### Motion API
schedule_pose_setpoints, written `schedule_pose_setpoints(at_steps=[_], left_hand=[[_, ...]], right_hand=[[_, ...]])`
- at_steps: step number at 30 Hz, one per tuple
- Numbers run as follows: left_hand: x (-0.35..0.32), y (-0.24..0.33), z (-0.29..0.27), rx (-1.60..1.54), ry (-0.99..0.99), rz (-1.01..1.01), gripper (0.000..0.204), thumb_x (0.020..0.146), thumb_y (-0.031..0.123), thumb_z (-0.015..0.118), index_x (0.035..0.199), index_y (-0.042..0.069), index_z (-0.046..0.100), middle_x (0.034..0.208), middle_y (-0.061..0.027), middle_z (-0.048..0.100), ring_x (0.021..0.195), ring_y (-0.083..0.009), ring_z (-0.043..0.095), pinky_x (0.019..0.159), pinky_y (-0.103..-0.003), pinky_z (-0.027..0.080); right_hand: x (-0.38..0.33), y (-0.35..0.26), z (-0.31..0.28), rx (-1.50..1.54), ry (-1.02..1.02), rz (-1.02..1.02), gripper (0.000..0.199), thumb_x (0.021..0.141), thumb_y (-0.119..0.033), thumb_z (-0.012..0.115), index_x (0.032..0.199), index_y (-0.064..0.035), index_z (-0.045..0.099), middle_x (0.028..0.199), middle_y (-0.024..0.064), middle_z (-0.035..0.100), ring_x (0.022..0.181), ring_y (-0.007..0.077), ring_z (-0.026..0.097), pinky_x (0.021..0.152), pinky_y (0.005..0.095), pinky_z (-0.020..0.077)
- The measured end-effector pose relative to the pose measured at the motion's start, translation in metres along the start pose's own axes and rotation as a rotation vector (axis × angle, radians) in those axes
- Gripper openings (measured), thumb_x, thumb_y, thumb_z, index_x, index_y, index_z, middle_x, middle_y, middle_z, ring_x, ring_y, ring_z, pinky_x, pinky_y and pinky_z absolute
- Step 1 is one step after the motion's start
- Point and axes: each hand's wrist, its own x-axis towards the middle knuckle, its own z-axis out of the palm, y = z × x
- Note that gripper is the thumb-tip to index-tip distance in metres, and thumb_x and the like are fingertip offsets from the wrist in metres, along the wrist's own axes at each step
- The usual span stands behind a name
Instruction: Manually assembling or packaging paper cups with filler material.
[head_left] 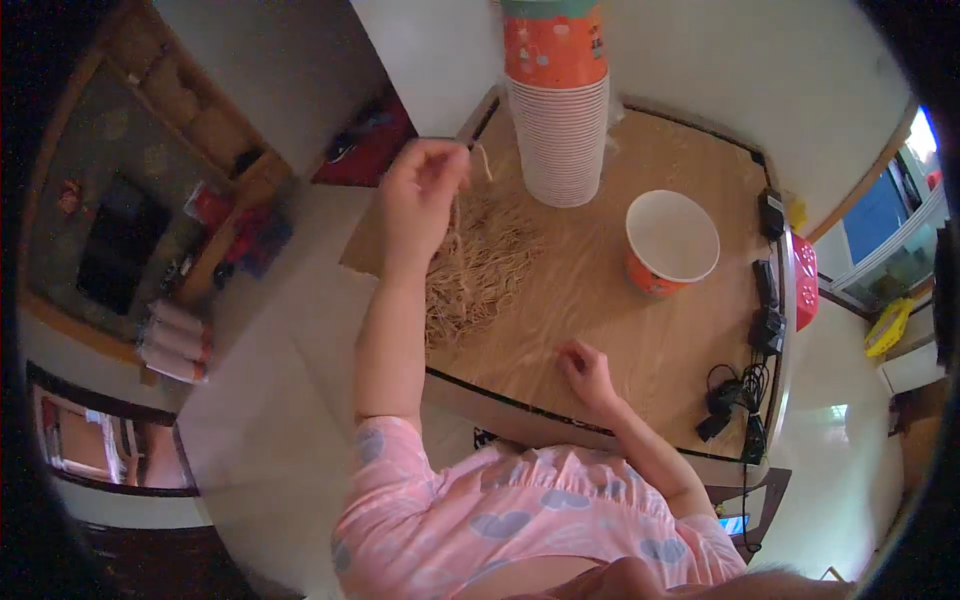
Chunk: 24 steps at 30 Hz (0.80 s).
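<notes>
My left hand [425, 190] is raised over the left side of the wooden table, its fingers pinched on a thin pale strand [485, 163]. Beneath and beside it lies a loose heap of tan, thread-like strands [480, 270]. My right hand [588, 373] is at the table's near edge, fingers curled in; whether anything is inside them cannot be made out. To the right stands a single paper tub [672, 240], orange outside and white inside, mouth up. Behind the heap rises a tall nested stack of the same tubs [562, 120], bottoms up.
Black power adapters [768, 330] and coiled cables [745, 400] line the right edge of the table [570, 290]. A red plastic item [805, 282] is just beyond that edge. Walls border the table's far side. On the left, more stacked tubs [175, 342] stand near a cabinet.
</notes>
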Motion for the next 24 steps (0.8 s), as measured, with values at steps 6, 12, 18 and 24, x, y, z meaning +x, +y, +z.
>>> schedule_pose_setpoints(at_steps=[6, 12, 18, 24], left_hand=[[-0.040, -0.046, 0.025, 0.268, -0.225, -0.271, 0.011, 0.080, 0.014, 0.063, 0.084, 0.004, 0.062, 0.067, 0.0012, 0.060, 0.059, -0.0061, 0.052, 0.055, -0.022, 0.041], [-0.063, -0.053, 0.044, 0.448, -0.294, -0.155, 0.012, 0.078, 0.012, 0.066, 0.085, 0.004, 0.062, 0.071, -0.0036, 0.061, 0.058, -0.0089, 0.053, 0.055, -0.024, 0.042], [-0.065, -0.069, 0.032, 0.308, -0.295, -0.149, 0.010, 0.076, 0.009, 0.067, 0.083, 0.003, 0.064, 0.076, -0.0037, 0.061, 0.065, -0.0127, 0.054, 0.058, -0.026, 0.042], [-0.062, -0.079, 0.020, 0.218, -0.361, -0.134, 0.010, 0.074, 0.005, 0.069, 0.082, 0.002, 0.065, 0.073, -0.0039, 0.056, 0.058, -0.0101, 0.052, 0.051, -0.024, 0.041]], right_hand=[[0.089, -0.103, -0.035, 0.259, 0.111, -0.086, 0.022, 0.086, -0.019, 0.056, 0.093, 0.0003, 0.063, 0.068, 0.0009, 0.056, 0.060, 0.0069, 0.046, 0.052, 0.0246, 0.0388], [0.130, -0.159, -0.034, 0.523, 0.016, 0.103, 0.023, 0.086, -0.023, 0.057, 0.090, -0.0022, 0.066, 0.068, -0.0014, 0.056, 0.059, 0.0070, 0.047, 0.051, 0.0229, 0.0373], [0.145, -0.166, -0.035, 0.352, -0.060, 0.050, 0.020, 0.083, -0.020, 0.060, 0.085, -0.0002, 0.065, 0.068, -0.0005, 0.057, 0.060, 0.0079, 0.048, 0.053, 0.0243, 0.0393], [0.131, -0.177, -0.070, -0.285, -0.240, -0.145, 0.015, 0.082, -0.016, 0.060, 0.086, -0.0013, 0.063, 0.072, 0.0009, 0.059, 0.066, 0.0098, 0.051, 0.059, 0.0283, 0.0427]])
